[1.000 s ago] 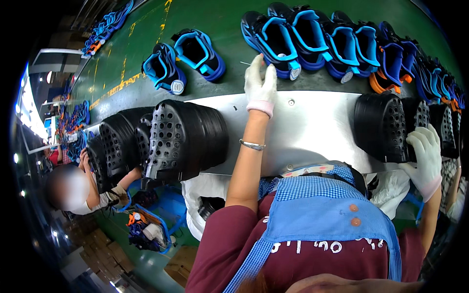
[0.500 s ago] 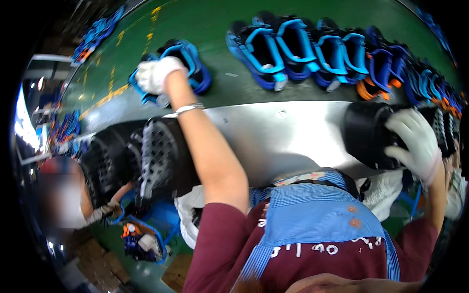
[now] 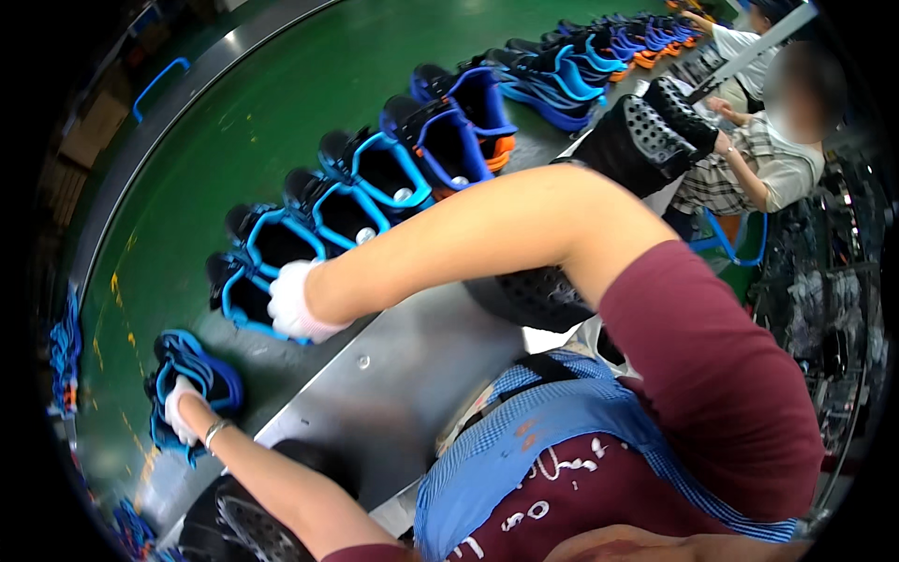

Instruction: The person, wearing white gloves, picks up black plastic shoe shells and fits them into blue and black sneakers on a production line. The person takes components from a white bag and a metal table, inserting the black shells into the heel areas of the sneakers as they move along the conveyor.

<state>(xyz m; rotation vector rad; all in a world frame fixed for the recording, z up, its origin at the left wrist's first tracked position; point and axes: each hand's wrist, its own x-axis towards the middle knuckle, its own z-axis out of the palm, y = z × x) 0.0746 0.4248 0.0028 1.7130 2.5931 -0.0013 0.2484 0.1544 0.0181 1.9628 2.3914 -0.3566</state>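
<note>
My left hand (image 3: 178,412), in a white glove with a bracelet at the wrist, is closed on a blue and black sandal (image 3: 201,370) lying apart at the lower left of the green belt (image 3: 243,122). My right hand (image 3: 295,304), also gloved, reaches across my body and curls its fingers on the nearest sandal (image 3: 239,290) of a long row. That row of blue and black sandals (image 3: 440,140) runs up the belt toward the upper right.
A grey metal table (image 3: 393,375) lies between me and the belt. Stacks of black perforated soles sit under my right arm (image 3: 524,290), at the lower left (image 3: 239,525) and farther up (image 3: 646,126). A seated co-worker (image 3: 749,164) works at the upper right.
The view has swung round. My left hand has moved from the sandal row to the separate sandal at the left. My right hand has left the black sole stack and reached across to the row.
</note>
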